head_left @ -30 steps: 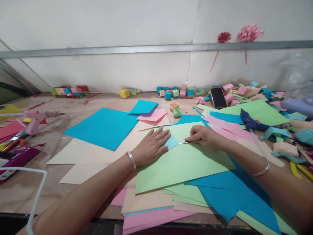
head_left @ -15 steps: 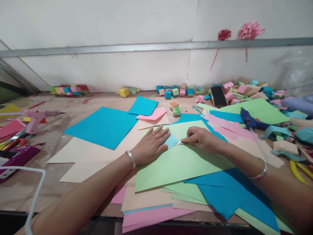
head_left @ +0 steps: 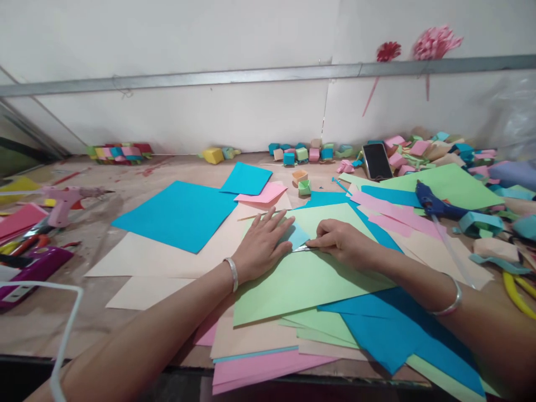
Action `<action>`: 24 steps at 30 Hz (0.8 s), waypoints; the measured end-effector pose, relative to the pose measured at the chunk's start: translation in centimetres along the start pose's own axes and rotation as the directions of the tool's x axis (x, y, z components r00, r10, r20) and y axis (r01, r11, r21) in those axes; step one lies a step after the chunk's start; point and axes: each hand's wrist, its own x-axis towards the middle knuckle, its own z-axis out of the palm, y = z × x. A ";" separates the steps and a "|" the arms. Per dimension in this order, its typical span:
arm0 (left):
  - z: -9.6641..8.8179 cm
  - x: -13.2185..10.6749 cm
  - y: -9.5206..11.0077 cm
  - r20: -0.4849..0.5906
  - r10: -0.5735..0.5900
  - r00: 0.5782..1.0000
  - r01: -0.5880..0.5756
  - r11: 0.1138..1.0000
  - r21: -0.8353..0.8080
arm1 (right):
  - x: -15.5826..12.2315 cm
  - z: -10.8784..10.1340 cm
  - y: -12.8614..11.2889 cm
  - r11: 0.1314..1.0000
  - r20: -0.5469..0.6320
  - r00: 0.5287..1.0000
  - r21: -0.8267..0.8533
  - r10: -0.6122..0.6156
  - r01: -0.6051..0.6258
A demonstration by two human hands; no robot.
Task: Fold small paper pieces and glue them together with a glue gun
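Observation:
My left hand (head_left: pixel 266 245) lies flat with its fingers spread. It presses a small light blue paper (head_left: pixel 298 234) onto a large light green sheet (head_left: pixel 276 290). To its right, my right hand (head_left: pixel 345 243) is closed around a thin silver pointed tool (head_left: pixel 300 248), whose exact kind I cannot make out. The tool rests low along the lower edge of the light blue paper, its tip close to my left thumb. Part of the light blue paper is hidden beneath the left fingers.
Blue sheets (head_left: pixel 178 215) and pink sheets (head_left: pixel 255 368) lie around the green one. A blue glue gun (head_left: pixel 435 204) and a phone (head_left: pixel 376 162) are at right. On the left are a pink glue gun (head_left: pixel 62 204) and a purple tool (head_left: pixel 36 273). Small paper boxes (head_left: pixel 301 155) line the wall.
My right fingers and the silver tool have slid slightly left and down along the light blue paper's edge. My left hand keeps pressing the paper. The camera view has shifted a little.

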 end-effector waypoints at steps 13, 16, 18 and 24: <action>-2.6 -0.2 -4.6 0.298 0.302 0.906 -0.247 0.946 -0.208 | -0.3 0.1 0.5 0.999 -0.012 0.999 -0.005 -0.041 0.041; -2.7 -0.2 -4.3 0.315 0.296 0.902 -0.242 0.950 -0.199 | -0.3 0.1 0.3 1.000 -0.016 0.999 -0.004 -0.028 0.028; -2.8 -0.1 -4.2 0.324 0.296 0.899 -0.245 0.951 -0.189 | -0.3 0.1 0.2 1.000 -0.012 1.000 -0.004 -0.024 0.024; -2.8 -0.1 -4.3 0.314 0.302 0.900 -0.250 0.948 -0.196 | -0.2 0.0 0.0 1.000 0.001 1.000 0.006 -0.024 0.024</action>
